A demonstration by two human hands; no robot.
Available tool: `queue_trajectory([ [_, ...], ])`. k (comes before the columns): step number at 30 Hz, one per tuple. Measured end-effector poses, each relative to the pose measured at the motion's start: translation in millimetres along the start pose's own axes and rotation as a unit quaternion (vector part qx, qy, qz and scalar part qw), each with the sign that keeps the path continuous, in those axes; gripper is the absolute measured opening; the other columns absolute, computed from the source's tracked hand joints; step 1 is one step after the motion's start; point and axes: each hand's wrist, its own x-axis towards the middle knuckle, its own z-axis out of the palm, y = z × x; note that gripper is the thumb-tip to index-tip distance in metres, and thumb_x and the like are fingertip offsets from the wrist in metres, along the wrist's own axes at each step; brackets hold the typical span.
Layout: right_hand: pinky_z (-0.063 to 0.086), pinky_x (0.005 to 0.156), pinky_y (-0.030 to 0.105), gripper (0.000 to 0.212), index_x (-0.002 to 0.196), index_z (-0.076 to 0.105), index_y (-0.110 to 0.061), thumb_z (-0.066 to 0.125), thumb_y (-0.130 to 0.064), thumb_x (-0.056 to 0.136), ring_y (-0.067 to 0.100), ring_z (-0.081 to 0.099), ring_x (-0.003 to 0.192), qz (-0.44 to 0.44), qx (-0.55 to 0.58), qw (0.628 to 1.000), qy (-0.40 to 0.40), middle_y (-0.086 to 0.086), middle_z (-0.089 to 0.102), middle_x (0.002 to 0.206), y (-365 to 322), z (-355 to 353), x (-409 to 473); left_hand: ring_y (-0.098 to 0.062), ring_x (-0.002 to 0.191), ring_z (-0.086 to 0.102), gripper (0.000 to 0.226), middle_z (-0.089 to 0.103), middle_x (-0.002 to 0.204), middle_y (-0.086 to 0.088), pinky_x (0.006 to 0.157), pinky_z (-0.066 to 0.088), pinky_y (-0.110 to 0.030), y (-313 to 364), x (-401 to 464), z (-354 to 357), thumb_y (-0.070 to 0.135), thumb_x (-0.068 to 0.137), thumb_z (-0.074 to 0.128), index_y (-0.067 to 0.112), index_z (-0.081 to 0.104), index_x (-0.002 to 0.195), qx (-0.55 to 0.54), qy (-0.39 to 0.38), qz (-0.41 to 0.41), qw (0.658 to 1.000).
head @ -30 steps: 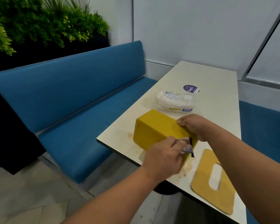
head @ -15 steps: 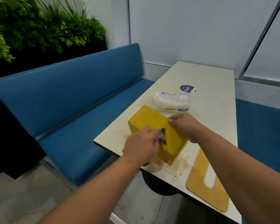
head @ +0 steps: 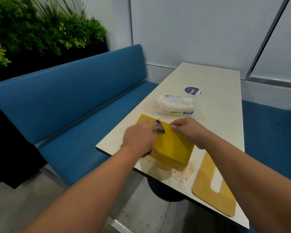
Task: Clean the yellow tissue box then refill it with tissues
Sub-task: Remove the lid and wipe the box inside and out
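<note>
Left hand (head: 139,140), blurred, pressed a small cloth (head: 159,128) against the yellow tissue box (head: 172,147), fingers curled round it. Right hand (head: 187,130) gripped the box's far edge, steadying it on the table (head: 217,101).

Blue bench (head: 71,105), plants (head: 40,31) behind, pale walls (head: 191,31)

Eatery booth: blue bench (head: 71,105), long table (head: 222,101), planter greenery (head: 40,29).
</note>
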Motion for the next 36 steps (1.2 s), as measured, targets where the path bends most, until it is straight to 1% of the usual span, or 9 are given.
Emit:
queue_trajectory([
  [4, 0.044, 0.099, 0.041, 0.031, 0.126, 0.064, -0.017, 0.05, -0.027, 0.101, 0.024, 0.052, 0.11, -0.004, -0.033, 0.999, -0.023, -0.004, 0.056, 0.116, 1, -1, -2, -0.024, 0.092, 0.06, 0.039, 0.056, 0.107, 0.002, 0.076, 0.052, -0.037, -23, 13, -5, 0.027, 0.1, 0.032, 0.038, 0.06, 0.124, 0.017, -0.011, -0.097, 0.995],
  [11, 0.054, 0.072, 0.029, 0.019, 0.098, 0.071, -0.018, 0.052, -0.014, 0.1, 0.02, 0.062, 0.079, 0.015, 0.091, 0.996, -0.017, 0.008, 0.07, 0.089, 9, 8, -3, -0.03, 0.082, 0.063, 0.024, 0.063, 0.099, -0.007, 0.06, 0.041, -0.033, 55, -31, 12, 0.026, 0.094, 0.047, 0.017, 0.067, 0.105, -0.067, -0.046, 0.154, 0.985],
  [15, 0.05, 0.092, 0.043, 0.019, 0.103, 0.07, -0.023, 0.051, -0.025, 0.101, 0.028, 0.059, 0.1, 0.021, 0.071, 0.997, -0.022, 0.002, 0.066, 0.108, 8, 1, 1, -0.023, 0.088, 0.061, 0.034, 0.057, 0.105, 0.002, 0.068, 0.048, -0.033, 8, 4, -4, 0.03, 0.1, 0.036, 0.04, 0.061, 0.122, -0.015, -0.008, 0.014, 1.0],
  [19, 0.045, 0.1, 0.049, 0.023, 0.114, 0.068, -0.021, 0.05, -0.026, 0.101, 0.031, 0.055, 0.108, 0.035, 0.066, 0.997, -0.017, 0.004, 0.061, 0.117, 7, 4, 3, -0.026, 0.091, 0.062, 0.033, 0.055, 0.107, 0.002, 0.075, 0.055, -0.042, -4, 19, -7, 0.029, 0.098, 0.039, 0.034, 0.06, 0.123, 0.027, -0.023, -0.063, 0.997],
  [21, 0.05, 0.095, 0.045, 0.021, 0.104, 0.072, -0.016, 0.052, -0.02, 0.1, 0.032, 0.06, 0.102, 0.024, 0.078, 0.997, -0.01, 0.011, 0.068, 0.109, 7, 7, 5, -0.025, 0.097, 0.062, 0.031, 0.057, 0.113, 0.005, 0.077, 0.055, -0.045, 19, 5, 5, 0.03, 0.095, 0.043, 0.037, 0.061, 0.119, -0.027, -0.054, -0.012, 0.998],
  [26, 0.051, 0.084, 0.039, 0.019, 0.096, 0.073, -0.02, 0.054, -0.019, 0.099, 0.026, 0.061, 0.091, 0.017, 0.13, 0.991, 0.0, 0.008, 0.069, 0.097, 11, 4, 8, -0.023, 0.059, 0.061, 0.008, 0.062, 0.078, -0.002, 0.044, 0.043, -0.027, 56, -34, 22, 0.026, 0.084, 0.063, 0.02, 0.068, 0.085, -0.043, 0.0, 0.208, 0.977],
  [32, 0.047, 0.098, 0.051, 0.025, 0.116, 0.068, -0.02, 0.052, -0.03, 0.1, 0.032, 0.058, 0.107, 0.027, 0.094, 0.995, 0.006, 0.006, 0.063, 0.118, 18, -7, 4, -0.023, 0.083, 0.059, 0.03, 0.06, 0.097, 0.0, 0.068, 0.048, -0.034, -15, 3, -5, 0.031, 0.099, 0.04, 0.035, 0.064, 0.116, -0.095, 0.05, -0.097, 0.989],
  [34, 0.047, 0.096, 0.048, 0.025, 0.117, 0.067, -0.019, 0.051, -0.028, 0.1, 0.031, 0.058, 0.107, 0.028, 0.091, 0.995, 0.004, 0.005, 0.063, 0.117, 24, -7, 3, -0.023, 0.08, 0.058, 0.024, 0.062, 0.091, -0.001, 0.069, 0.051, -0.037, -34, 4, -1, 0.027, 0.097, 0.043, 0.028, 0.066, 0.104, -0.194, 0.071, -0.226, 0.952],
  [36, 0.047, 0.087, 0.042, 0.02, 0.106, 0.067, -0.019, 0.048, -0.025, 0.102, 0.03, 0.059, 0.099, 0.036, 0.118, 0.992, 0.002, 0.006, 0.064, 0.107, 28, -4, 1, -0.024, 0.079, 0.059, 0.017, 0.062, 0.088, -0.005, 0.075, 0.055, -0.043, -44, 3, 5, 0.024, 0.097, 0.046, 0.026, 0.062, 0.092, -0.371, 0.043, -0.335, 0.865],
])
